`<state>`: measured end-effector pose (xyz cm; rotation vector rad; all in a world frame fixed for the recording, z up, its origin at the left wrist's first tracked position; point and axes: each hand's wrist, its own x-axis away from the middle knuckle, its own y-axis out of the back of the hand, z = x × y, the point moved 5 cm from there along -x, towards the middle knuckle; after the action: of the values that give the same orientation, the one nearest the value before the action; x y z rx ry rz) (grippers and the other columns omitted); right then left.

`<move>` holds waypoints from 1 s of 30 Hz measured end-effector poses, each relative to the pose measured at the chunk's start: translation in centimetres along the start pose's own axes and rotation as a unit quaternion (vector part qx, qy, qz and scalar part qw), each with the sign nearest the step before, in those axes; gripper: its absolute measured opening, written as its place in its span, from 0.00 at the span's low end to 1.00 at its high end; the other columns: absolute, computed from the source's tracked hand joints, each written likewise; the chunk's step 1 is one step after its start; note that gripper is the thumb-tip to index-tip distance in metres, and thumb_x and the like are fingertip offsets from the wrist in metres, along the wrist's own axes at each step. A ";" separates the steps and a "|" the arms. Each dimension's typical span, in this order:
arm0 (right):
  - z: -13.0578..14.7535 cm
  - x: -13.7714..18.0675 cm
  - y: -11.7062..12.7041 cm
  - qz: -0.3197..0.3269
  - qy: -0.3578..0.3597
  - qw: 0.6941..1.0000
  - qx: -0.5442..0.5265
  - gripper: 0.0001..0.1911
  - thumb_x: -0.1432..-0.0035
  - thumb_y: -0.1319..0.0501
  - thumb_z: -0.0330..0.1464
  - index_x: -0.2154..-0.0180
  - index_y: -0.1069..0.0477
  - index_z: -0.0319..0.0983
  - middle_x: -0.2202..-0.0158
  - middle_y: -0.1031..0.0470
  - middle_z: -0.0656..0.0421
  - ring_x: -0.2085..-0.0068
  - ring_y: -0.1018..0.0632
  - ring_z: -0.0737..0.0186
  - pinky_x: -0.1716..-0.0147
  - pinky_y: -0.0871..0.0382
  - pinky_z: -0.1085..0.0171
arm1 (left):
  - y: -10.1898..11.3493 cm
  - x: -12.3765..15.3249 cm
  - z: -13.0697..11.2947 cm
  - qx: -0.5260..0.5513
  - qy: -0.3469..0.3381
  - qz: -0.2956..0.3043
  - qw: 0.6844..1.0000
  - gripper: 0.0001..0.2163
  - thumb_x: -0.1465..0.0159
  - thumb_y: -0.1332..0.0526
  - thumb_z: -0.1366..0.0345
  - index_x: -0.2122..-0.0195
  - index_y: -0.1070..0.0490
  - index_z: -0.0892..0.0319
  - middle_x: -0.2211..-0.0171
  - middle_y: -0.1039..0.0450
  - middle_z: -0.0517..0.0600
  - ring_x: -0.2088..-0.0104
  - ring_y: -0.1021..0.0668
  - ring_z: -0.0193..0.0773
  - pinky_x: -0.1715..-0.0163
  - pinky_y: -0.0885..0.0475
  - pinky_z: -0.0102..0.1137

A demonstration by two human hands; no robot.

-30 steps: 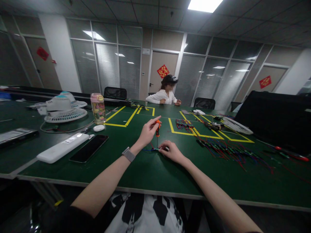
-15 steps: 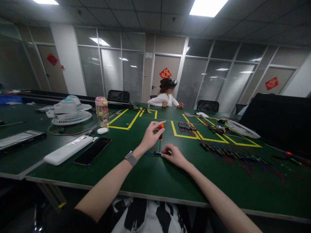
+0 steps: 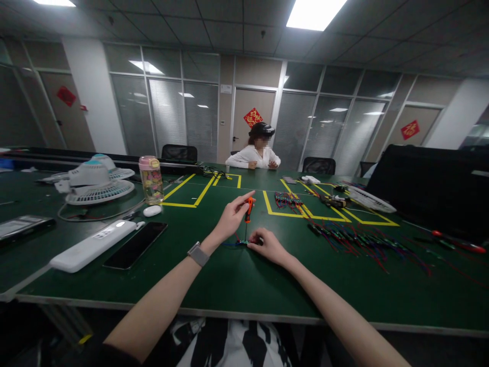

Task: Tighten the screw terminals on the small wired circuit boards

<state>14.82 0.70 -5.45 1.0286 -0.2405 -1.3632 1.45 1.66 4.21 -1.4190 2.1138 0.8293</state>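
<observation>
One circuit board (image 3: 243, 242) lies on a green table (image 3: 237, 285), its end pinched by the right hand (image 3: 270, 246), while the left hand (image 3: 230, 218) grips an orange-handled screwdriver (image 3: 248, 210) nearly upright over it; wired modules (image 3: 288, 201) sit beyond, a person in white (image 3: 249, 154) farthest back

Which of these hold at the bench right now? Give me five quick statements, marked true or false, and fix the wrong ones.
1. The left hand holds the screwdriver. True.
2. The right hand is on the fan. False: its fingertips are at the small circuit board.
3. The screwdriver points down towards the circuit board. True.
4. The pink-lidded bottle lies on its side. False: it stands upright.
5. The phone lies beside the white power strip. True.
</observation>
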 end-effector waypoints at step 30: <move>0.8 0.1 0.3 0.012 0.025 0.999 0.023 0.04 0.50 0.37 0.31 0.69 0.27 0.37 0.72 0.28 0.58 0.67 0.28 0.62 0.66 0.35 0.65 | 1.1 -0.2 0.2 0.001 0.011 -0.071 0.997 0.15 0.37 0.47 0.64 0.51 0.30 0.58 0.56 0.30 0.53 0.58 0.26 0.36 0.56 0.31 0.31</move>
<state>14.49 0.23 -4.84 1.0945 -0.2477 -1.3136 0.49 2.24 4.40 -1.5644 2.0016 0.7576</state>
